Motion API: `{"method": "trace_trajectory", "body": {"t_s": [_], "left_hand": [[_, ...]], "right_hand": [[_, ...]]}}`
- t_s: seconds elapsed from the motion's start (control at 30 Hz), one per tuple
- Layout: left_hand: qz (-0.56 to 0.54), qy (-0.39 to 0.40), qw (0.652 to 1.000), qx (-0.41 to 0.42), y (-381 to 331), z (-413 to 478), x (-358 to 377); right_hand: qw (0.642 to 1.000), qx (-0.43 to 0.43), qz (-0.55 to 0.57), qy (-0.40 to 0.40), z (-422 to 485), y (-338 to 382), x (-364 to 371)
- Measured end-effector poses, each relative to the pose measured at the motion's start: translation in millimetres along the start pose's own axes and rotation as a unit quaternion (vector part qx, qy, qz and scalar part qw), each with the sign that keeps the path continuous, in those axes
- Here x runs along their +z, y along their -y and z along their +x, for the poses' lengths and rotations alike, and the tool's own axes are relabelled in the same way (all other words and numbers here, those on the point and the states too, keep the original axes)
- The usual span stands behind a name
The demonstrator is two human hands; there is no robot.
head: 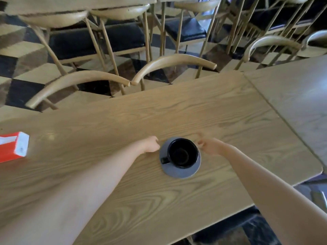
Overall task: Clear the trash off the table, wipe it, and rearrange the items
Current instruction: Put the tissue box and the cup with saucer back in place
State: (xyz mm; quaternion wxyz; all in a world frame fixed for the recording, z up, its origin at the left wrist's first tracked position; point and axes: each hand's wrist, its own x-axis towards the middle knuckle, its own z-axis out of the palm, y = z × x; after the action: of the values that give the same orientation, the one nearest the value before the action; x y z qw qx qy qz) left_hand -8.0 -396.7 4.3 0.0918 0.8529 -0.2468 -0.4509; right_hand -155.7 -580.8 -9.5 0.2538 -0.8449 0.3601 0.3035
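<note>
A black cup point(183, 153) stands empty on a grey saucer point(178, 172) in the middle of the wooden table point(123, 121), its handle pointing left. My left hand point(151, 144) lies curled into a loose fist at the saucer's left rim, with nothing visible in it. My right hand point(211, 145) hovers at the saucer's upper right rim. Its fingers are bent, slightly apart, blurred, and hold nothing. Whether either hand touches the saucer I cannot tell. An orange and white tissue box point(13, 149) sits at the table's left edge.
A second, paler table point(292, 96) butts against the right end. Wooden chairs point(169, 62) with curved backs stand along the far side, and more chairs with black seats point(99, 38) stand behind them on a chequered floor. The near table edge runs at lower right.
</note>
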Motion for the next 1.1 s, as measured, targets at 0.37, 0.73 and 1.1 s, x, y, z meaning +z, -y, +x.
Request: {"method": "trace_trajectory", "body": {"t_s": [0.37, 0.73, 1.1], "left_hand": [[-0.364, -0.074, 0.926, -0.074, 3, 15, 54], [-0.329, -0.088, 0.939, -0.057, 6, 13, 76], [-0.448, -0.140, 0.882, -0.042, 64, -5, 26]], "right_hand": [[0.942, 0.095, 0.314, -0.076, -1, 0, 41], [0.910, 0.061, 0.384, -0.146, -6, 9, 63], [0.934, -0.019, 0.328, -0.143, 0, 95, 49]]}}
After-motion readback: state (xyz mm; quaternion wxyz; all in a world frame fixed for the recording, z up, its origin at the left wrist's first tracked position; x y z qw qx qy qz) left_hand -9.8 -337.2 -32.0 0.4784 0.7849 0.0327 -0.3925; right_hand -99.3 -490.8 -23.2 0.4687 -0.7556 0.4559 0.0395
